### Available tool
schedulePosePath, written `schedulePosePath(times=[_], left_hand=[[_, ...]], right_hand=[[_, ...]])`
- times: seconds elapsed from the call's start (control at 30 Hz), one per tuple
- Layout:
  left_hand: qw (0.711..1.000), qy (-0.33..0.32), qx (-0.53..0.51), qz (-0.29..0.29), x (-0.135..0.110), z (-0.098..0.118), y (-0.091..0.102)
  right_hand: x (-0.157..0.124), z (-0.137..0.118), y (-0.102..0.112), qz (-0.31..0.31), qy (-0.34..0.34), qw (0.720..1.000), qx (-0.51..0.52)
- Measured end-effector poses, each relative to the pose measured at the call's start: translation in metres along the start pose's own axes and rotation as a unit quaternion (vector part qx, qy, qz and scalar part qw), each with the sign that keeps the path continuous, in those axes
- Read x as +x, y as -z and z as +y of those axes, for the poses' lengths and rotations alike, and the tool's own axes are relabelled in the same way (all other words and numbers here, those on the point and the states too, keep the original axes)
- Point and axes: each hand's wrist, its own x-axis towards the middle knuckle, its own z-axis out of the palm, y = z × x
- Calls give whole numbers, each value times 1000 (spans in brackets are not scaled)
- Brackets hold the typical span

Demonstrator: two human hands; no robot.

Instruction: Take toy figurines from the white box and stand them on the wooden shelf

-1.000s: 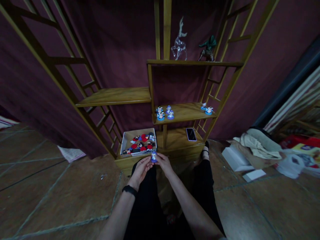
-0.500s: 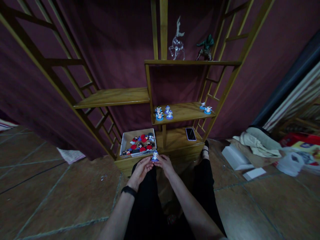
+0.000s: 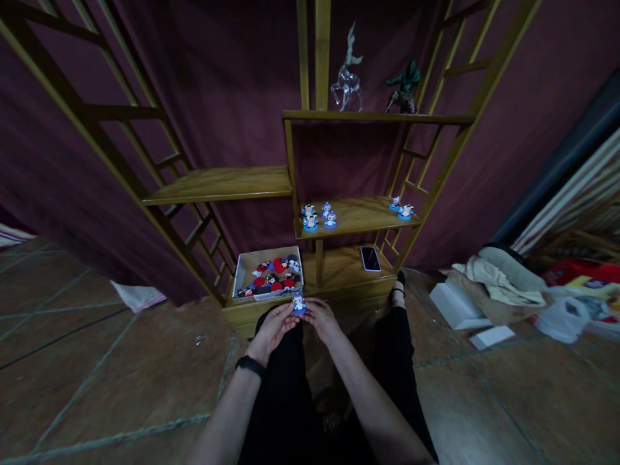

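A small white-and-purple figurine (image 3: 299, 302) stands upright on its purple base between my two hands, just in front of the shelf unit. My left hand (image 3: 275, 328) pinches the base from the left, and my right hand (image 3: 320, 318) grips it from the right. Right behind it, an open cardboard box (image 3: 245, 265) holds several figurines with red, black and purple parts, lying jumbled. On the shelf above, a cluster of blue-based and purple-based figurines (image 3: 330, 221) stands at the left end. Two blue-based figurines (image 3: 405, 212) stand at the right end.
A phone (image 3: 371, 258) lies on the bottom board (image 3: 339, 265). Higher up stand a clear glass deer (image 3: 347, 84) and a dark green figure (image 3: 405, 89). White boxes (image 3: 458, 307), cloth and a plastic bag (image 3: 564, 318) lie on the floor at right. A paper sheet (image 3: 138, 296) lies at left.
The figurine has turned slightly and shifted a little left between my fingers. Both hands remain almost in place; the view has tilted slightly.
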Motion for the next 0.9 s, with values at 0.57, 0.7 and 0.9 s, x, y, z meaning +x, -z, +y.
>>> schedulePosePath(times=[0.57, 0.7, 0.9], left_hand=[[1000, 3, -26, -8, 0, -3, 0], [998, 5, -58, -6, 1, -5, 1], [996, 10, -91, -21, -2, -5, 1]], right_hand=[[4, 14, 0, 35, 17, 999, -20], [2, 12, 0, 33, 37, 998, -37], [-3, 13, 3, -10, 77, 995, -66]])
